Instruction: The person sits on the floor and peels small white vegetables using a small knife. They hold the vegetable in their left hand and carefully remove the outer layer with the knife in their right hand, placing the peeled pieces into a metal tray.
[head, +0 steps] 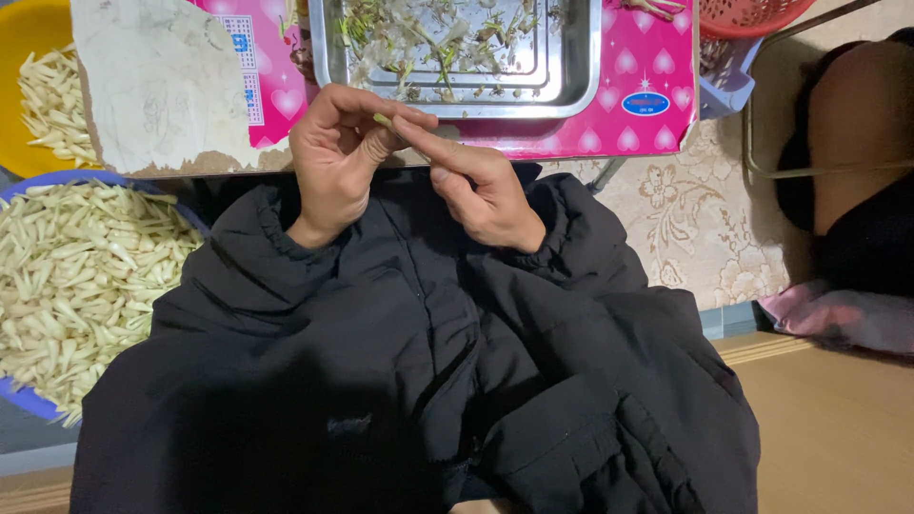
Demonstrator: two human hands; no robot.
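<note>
My left hand and my right hand meet in front of my chest, over my black jacket. Their fingertips pinch one small pale green flower bud between them. Just beyond the fingers lies a steel tray with green and white plant scraps in it, resting on a pink heart-patterned surface.
A blue basin heaped with pale peeled buds sits at my left. A yellow basin with more buds is at the far left, beside a worn white board. A red basket and another person in dark clothes are to the right.
</note>
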